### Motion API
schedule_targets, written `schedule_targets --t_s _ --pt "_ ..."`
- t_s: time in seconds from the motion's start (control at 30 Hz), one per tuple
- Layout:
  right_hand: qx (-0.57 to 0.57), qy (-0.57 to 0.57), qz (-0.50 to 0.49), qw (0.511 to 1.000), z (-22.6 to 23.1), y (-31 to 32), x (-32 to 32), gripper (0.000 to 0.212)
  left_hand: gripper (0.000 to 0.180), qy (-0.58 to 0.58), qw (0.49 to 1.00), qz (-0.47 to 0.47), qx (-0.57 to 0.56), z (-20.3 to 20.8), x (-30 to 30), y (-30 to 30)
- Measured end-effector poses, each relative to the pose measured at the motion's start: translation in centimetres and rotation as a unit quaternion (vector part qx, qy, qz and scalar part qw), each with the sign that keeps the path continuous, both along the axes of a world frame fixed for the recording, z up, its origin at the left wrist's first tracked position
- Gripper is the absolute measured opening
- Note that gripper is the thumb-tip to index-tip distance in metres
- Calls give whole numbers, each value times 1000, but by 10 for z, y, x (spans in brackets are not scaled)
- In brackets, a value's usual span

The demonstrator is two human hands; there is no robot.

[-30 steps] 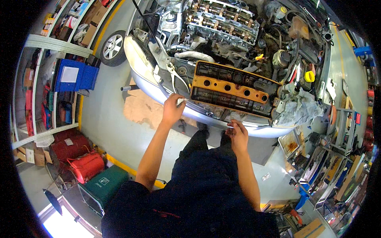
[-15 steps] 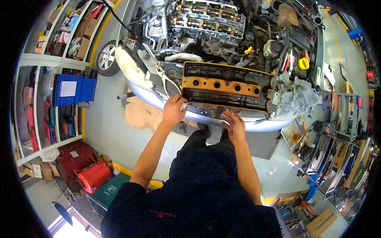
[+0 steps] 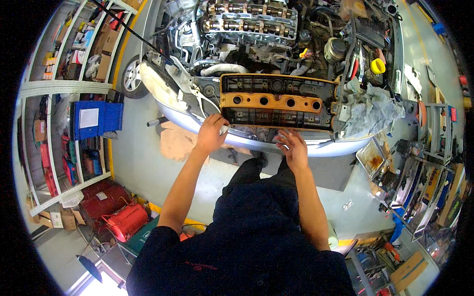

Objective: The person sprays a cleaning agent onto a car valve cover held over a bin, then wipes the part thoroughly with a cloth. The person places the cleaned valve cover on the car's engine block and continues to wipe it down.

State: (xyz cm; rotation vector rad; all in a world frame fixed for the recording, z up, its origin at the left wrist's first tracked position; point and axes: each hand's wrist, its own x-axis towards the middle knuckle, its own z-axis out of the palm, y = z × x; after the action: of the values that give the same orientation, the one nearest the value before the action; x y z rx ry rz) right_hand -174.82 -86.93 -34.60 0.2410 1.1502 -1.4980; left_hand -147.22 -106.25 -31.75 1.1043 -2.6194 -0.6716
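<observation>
A valve cover (image 3: 326, 118) lies underside up across the car's front, its orange-yellow gasket (image 3: 274, 101) running round the rim and the row of round holes. At its near left corner, my left hand (image 3: 212, 133) is closed on a small white piece (image 3: 223, 129), too small to name for sure. My right hand (image 3: 295, 149) is at the cover's near edge, above the silver bumper (image 3: 326, 149), its fingers bent and apart with nothing visible in them. Behind the cover sits the opened engine (image 3: 252, 22) with its camshafts showing.
A grey rag (image 3: 373, 111) is draped right of the cover. A yellow cup-shaped part (image 3: 377, 66) and red-handled pliers (image 3: 354, 68) lie in the engine bay. Shelves (image 3: 66, 88) stand at left, with a red tank (image 3: 126, 221) below. A stained metal tray (image 3: 373, 157) is at right.
The view has shifted slightly, so the car appears higher and a little to the left. Both hands stay by the cover's near edge; the right fingers look slightly more spread.
</observation>
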Motion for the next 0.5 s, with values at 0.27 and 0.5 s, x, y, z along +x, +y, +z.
schedule_targets --t_s 0.27,0.5 --pt "-19 0 12 1000 10 -4 0 27 26 42 999 13 14 -15 -6 4" --pt "-32 -32 -16 999 14 -8 3 36 30 -22 999 42 -1 -8 8 -1"
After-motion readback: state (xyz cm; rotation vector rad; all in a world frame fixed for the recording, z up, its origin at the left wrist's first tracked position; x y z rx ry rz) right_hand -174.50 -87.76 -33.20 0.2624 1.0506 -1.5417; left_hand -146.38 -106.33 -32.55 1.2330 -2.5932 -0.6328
